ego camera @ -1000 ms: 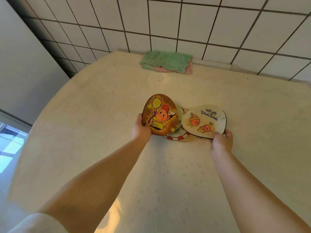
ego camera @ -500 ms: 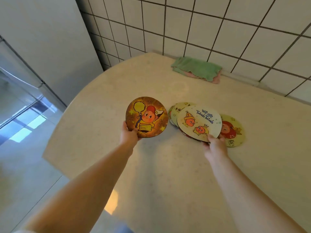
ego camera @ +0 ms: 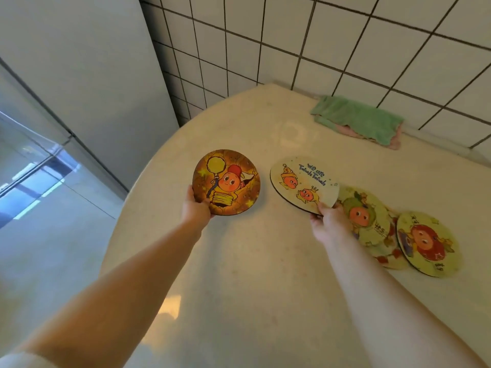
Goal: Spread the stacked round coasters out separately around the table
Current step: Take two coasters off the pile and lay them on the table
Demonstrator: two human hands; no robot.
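My left hand (ego camera: 196, 209) pinches the near edge of a brown-orange round coaster (ego camera: 226, 181) with a lantern cartoon, held over the left part of the cream table (ego camera: 252, 261). My right hand (ego camera: 328, 221) grips the near edge of a pale coaster (ego camera: 303, 181) lettered "we are", lifted at a slight tilt. To its right a green-character coaster (ego camera: 365, 216) tops a small overlapped pile. A red-haired-character coaster (ego camera: 427, 243) lies overlapping the pile's right side.
A folded green cloth (ego camera: 356, 119) over a pink one lies at the back against the white tiled wall (ego camera: 345, 49). The table's curved left edge (ego camera: 138, 187) drops to a glossy floor. A grey panel (ego camera: 79, 75) stands at left.
Both hands moved left with their coasters, away from the pile. The brown coaster and the pale coaster are now apart, and the green-character coaster is uncovered. The camera view also turned left.
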